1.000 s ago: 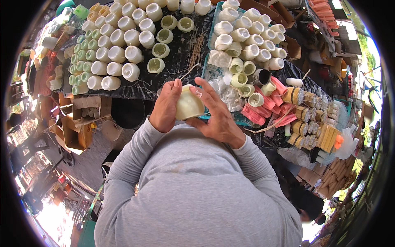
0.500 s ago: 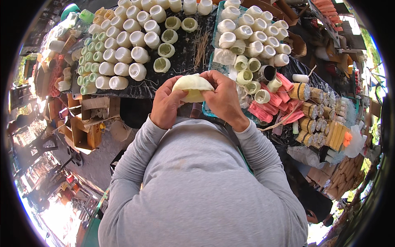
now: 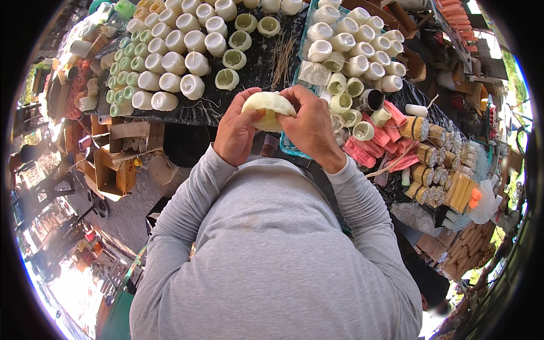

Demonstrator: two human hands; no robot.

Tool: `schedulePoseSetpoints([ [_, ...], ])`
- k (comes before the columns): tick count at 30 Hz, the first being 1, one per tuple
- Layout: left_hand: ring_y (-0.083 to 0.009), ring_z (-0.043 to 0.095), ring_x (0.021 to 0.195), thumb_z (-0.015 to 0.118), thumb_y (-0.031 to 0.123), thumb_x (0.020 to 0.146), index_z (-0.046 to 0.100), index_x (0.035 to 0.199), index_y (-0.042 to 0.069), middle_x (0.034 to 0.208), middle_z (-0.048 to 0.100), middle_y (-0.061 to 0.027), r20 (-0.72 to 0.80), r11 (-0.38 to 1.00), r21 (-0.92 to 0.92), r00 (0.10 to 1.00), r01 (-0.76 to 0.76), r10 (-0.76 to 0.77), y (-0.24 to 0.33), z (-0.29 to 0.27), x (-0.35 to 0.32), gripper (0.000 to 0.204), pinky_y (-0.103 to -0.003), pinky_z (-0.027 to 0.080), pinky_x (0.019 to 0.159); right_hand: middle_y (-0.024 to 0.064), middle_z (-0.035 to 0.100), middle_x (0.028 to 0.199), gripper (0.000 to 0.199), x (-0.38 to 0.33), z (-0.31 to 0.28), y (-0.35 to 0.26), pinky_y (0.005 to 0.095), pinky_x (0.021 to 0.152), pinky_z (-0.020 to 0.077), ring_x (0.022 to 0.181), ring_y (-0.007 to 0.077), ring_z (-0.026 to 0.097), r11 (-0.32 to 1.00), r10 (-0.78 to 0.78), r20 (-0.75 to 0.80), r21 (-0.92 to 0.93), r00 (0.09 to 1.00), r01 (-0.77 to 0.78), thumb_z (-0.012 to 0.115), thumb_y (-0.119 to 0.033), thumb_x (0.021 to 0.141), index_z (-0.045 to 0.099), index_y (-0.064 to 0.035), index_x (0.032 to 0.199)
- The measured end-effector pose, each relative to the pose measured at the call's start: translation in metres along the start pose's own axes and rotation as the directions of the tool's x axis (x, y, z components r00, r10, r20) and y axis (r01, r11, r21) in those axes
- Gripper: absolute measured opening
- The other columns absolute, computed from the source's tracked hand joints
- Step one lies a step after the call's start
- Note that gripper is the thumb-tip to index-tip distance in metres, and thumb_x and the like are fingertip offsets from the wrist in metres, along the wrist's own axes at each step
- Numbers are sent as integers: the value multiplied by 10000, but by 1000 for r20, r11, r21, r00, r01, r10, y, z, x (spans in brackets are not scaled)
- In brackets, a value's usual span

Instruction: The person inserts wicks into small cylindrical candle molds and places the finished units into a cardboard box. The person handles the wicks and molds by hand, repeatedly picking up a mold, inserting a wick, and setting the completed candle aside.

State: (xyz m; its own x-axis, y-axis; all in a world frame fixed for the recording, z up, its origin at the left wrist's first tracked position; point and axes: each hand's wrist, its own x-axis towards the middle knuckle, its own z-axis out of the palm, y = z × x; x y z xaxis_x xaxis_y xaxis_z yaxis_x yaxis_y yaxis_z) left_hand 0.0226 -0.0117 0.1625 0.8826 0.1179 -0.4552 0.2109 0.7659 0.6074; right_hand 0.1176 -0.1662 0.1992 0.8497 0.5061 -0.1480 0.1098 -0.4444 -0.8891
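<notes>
Both hands grip a pale yellow-green, waxy-looking shell [image 3: 269, 103] in front of my chest, at the table's near edge. Its upper part bulges outward, and a hollow shows beneath the rim facing me. My left hand [image 3: 235, 133] pinches the left end, thumb on the near side and fingers behind. On the right end, my right hand [image 3: 313, 126] holds in the same way, thumb against the rim. Beyond the hands stands a row of similar hollow pale-green cups [image 3: 227, 79] on the black-covered table [image 3: 258, 62].
Many rounded white candle-like pieces [image 3: 192, 86] fill the table's left, beside small green ones [image 3: 129, 79]. A blue tray [image 3: 290, 146] at right holds more white pieces. Pink sticks [image 3: 371, 148] and tied bundles [image 3: 416, 127] lie further right. Thin sticks [image 3: 281, 62] lie mid-table. Cardboard boxes [image 3: 114, 173] stand lower left.
The shell has tilted and bends into more of an arch, its hollow opening wider toward me. Both hands have shifted slightly up and right in the view, still holding it.
</notes>
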Motion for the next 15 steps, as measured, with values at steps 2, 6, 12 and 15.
schedulePoseSetpoints([
  [2,-239,608,1264,596,11,973,428,1512,21,1362,608,-134,26,1000,25,1000,-8,7,-1,-3,1,564,-398,482,1105,198,778,902,260,0,2,1,405,752,612,818,343,786,996,-70,-26,-53,997,69,736,-31,842,719,41,1091],
  [6,-244,603,1297,623,-3,924,454,1510,7,1376,612,-124,32,996,81,999,-22,19,-1,-10,-3,609,-384,454,1141,191,772,891,288,0,3,1,413,747,609,817,351,782,998,-46,-11,-34,999,46,743,-34,835,714,38,1112],
  [12,-245,595,1323,625,-28,896,475,1509,2,1395,614,-123,31,1000,18,999,-21,21,-3,-15,-7,632,-379,440,1168,199,772,930,337,0,3,1,412,757,608,823,357,779,1000,-4,22,-17,1000,4,723,-6,825,706,45,1158],
  [15,-244,583,1347,652,-49,871,436,1555,11,1413,603,-123,37,1000,-18,999,-7,7,-2,-14,-8,721,-376,425,1187,179,769,963,373,1,3,7,384,770,606,836,309,768,999,-43,31,-29,999,44,731,17,822,703,42,1194],
])
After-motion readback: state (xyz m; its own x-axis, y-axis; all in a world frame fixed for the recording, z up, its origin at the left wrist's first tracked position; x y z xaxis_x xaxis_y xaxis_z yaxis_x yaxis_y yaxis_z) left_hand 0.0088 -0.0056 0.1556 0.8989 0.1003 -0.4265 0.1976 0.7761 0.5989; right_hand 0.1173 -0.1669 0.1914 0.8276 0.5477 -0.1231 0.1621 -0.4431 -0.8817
